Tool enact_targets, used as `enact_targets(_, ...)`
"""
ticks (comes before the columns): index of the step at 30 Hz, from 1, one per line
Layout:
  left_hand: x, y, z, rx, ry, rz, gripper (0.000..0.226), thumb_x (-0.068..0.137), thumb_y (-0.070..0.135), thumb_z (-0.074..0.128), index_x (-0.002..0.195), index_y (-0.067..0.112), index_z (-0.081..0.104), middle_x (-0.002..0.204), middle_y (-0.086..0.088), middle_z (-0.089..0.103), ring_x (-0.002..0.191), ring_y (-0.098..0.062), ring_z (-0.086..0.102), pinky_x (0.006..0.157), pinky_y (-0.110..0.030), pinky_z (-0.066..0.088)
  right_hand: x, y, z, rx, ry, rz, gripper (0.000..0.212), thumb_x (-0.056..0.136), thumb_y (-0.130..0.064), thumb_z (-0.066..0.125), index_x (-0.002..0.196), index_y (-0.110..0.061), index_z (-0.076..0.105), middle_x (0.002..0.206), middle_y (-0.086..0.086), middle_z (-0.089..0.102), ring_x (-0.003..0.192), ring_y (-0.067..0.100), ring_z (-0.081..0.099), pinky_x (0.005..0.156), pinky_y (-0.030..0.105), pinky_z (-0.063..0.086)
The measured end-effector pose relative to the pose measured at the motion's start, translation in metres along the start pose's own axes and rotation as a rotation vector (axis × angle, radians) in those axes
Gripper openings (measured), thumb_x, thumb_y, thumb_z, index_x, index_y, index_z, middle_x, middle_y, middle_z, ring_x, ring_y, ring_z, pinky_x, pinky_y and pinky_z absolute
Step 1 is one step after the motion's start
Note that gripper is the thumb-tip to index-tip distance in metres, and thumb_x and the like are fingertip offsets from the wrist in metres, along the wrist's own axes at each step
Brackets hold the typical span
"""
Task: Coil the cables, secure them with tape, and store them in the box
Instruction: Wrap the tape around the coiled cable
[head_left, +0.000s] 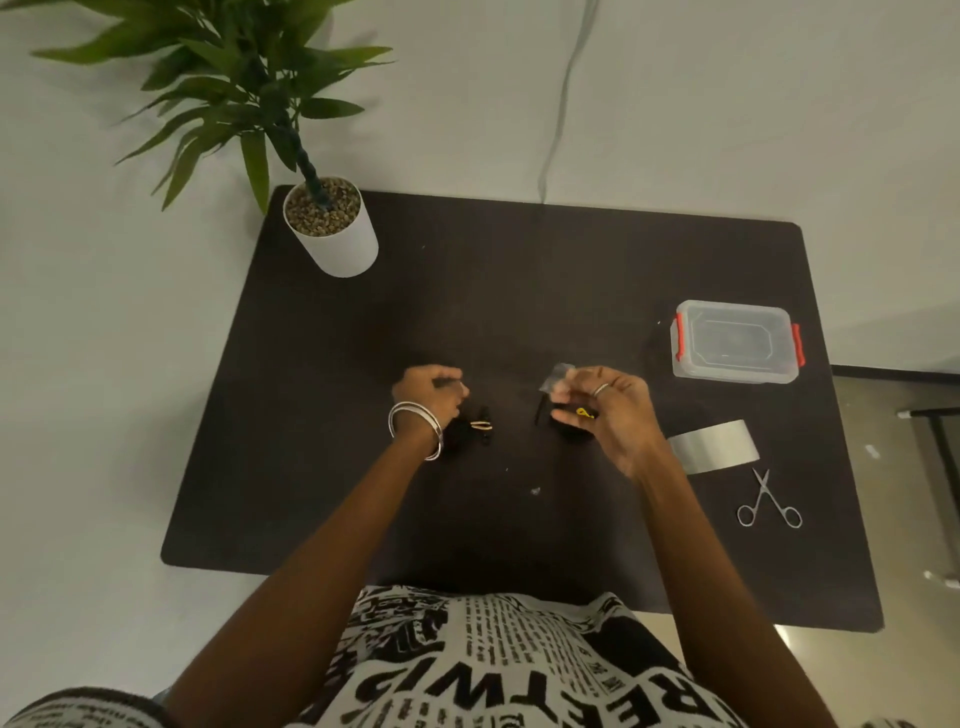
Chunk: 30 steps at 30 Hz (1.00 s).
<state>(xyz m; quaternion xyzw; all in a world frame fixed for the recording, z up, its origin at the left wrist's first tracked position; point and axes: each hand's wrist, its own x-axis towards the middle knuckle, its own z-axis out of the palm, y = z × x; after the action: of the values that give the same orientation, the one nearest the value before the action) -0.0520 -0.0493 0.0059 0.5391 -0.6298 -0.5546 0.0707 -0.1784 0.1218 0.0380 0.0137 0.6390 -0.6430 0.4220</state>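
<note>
My left hand (434, 392) is curled over a thin black cable on the dark table (519, 291). Just below it lies a black cable bundle with a yellow-tipped plug (478, 428). My right hand (608, 402) pinches a small piece of grey tape (555, 379) at its fingertips, and a second black cable with a yellow tag (582, 415) sits under that palm, partly hidden. The clear box with red latches (735, 340) stands closed at the right. A roll of grey tape (714, 446) lies beside my right wrist.
Small silver scissors (769, 501) lie shut near the table's right front. A potted plant in a white pot (332, 228) stands at the far left corner. A tiny tape scrap (535, 490) lies between my forearms. A thin grey cord hangs on the wall behind.
</note>
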Motion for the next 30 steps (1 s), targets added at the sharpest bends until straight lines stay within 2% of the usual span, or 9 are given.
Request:
enact_targets(2,0.008,-0.008,-0.009,0.26,0.037,0.148,0.021,0.083,0.009,0.065,0.103,0.009,0.072,0.096,-0.01,0.071,0.089,-0.023,0.067,0.086,-0.029,0.052,0.006,0.008,0.003,-0.068,0.009,0.032,0.008,0.089,-0.007,0.062,0.084,-0.009,0.067,0.082,0.011,0.069,0.082,0.023,0.066,0.077,0.04,0.056)
enact_targets(7,0.02,-0.028,-0.013,0.918,-0.254,0.233,0.043,0.087,0.024,0.062,0.129,0.013,0.056,0.127,-0.015,0.052,0.119,-0.034,0.05,0.1,-0.036,0.041,0.016,0.025,0.018,-0.184,0.071,0.031,0.005,0.087,-0.005,0.064,0.091,-0.007,0.062,0.082,0.009,0.069,0.076,0.017,0.067,0.073,0.032,0.057)
enact_targets(9,0.02,-0.036,-0.011,0.999,-0.259,0.257,0.043,0.089,0.027,0.058,0.131,0.016,0.054,0.128,-0.011,0.047,0.12,-0.03,0.044,0.099,-0.04,0.042,0.017,0.028,0.024,-0.208,0.055,0.019,0.006,0.086,-0.006,0.066,0.089,-0.008,0.062,0.082,0.008,0.068,0.074,0.016,0.066,0.069,0.03,0.056)
enact_targets(13,0.016,-0.051,-0.004,1.139,-0.182,0.368,0.031,0.094,0.022,0.049,0.122,0.012,0.058,0.123,-0.01,0.047,0.119,-0.029,0.042,0.087,-0.04,0.049,0.017,0.027,0.033,-0.218,0.019,-0.022,0.01,0.084,-0.001,0.067,0.087,-0.009,0.06,0.08,0.007,0.066,0.07,0.014,0.064,0.064,0.028,0.054)
enact_targets(16,0.016,-0.058,-0.004,1.156,-0.134,0.404,0.028,0.097,0.021,0.043,0.115,0.012,0.06,0.122,-0.009,0.049,0.122,-0.028,0.04,0.083,-0.039,0.049,0.017,0.026,0.036,-0.216,0.006,-0.053,0.015,0.082,0.002,0.068,0.087,-0.008,0.059,0.076,0.005,0.064,0.07,0.017,0.064,0.064,0.026,0.053)
enact_targets(19,0.02,-0.062,-0.008,1.123,-0.136,0.419,0.029,0.098,0.023,0.04,0.117,0.012,0.059,0.124,-0.01,0.049,0.125,-0.03,0.039,0.087,-0.04,0.049,0.018,0.031,0.04,-0.251,-0.008,-0.086,0.026,0.079,0.007,0.069,0.09,-0.012,0.056,0.079,0.005,0.064,0.078,0.019,0.066,0.067,0.026,0.054)
enact_targets(22,0.023,-0.06,-0.01,1.057,-0.16,0.448,0.029,0.097,0.021,0.043,0.116,0.007,0.06,0.123,-0.014,0.05,0.117,-0.036,0.046,0.09,-0.043,0.046,0.019,0.04,0.046,-0.35,-0.043,-0.13,0.039,0.077,0.008,0.07,0.093,-0.022,0.051,0.087,0.005,0.066,0.083,0.017,0.066,0.078,0.031,0.055)
enact_targets(26,0.026,-0.05,-0.009,0.921,-0.178,0.431,0.027,0.094,0.02,0.048,0.113,0.006,0.061,0.116,-0.016,0.057,0.105,-0.036,0.055,0.087,-0.038,0.042,0.023,0.055,0.059,-0.503,-0.059,-0.204,0.048,0.073,0.006,0.073,0.094,-0.028,0.046,0.089,-0.001,0.06,0.082,0.013,0.062,0.083,0.037,0.056)
enact_targets(30,0.021,-0.038,-0.009,0.672,-0.227,0.493,0.018,0.087,0.016,0.059,0.102,0.01,0.068,0.1,-0.01,0.069,0.098,-0.028,0.062,0.085,-0.035,0.047,0.025,0.053,0.061,-0.59,-0.125,-0.23,0.052,0.075,-0.006,0.076,0.111,-0.022,0.042,0.099,-0.011,0.056,0.102,0.009,0.057,0.089,0.022,0.048)
